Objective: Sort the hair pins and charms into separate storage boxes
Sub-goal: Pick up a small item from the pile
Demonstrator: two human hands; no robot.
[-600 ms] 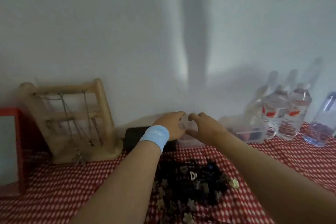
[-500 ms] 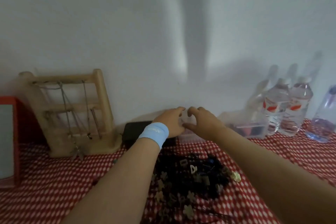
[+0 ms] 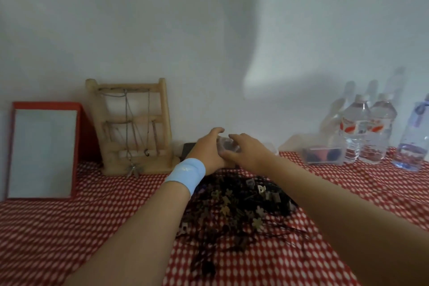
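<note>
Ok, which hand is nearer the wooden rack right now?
Left. The left hand grips the small clear box just right of the wooden rack; the right hand grips the box's other side, farther from the rack.

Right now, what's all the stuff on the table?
tablecloth: one, red with white dots, under everything
pins and charms pile: one, dark and pale, centre
small clear box: one, back centre
open clear box: one, right
water bottles: at least three, clear, far right
wooden rack: one, tan, back left
framed board: one, red, far left
black object: one, right of rack
left hand: one, blue wristband, holding small clear box
right hand: one, holding it too
</note>
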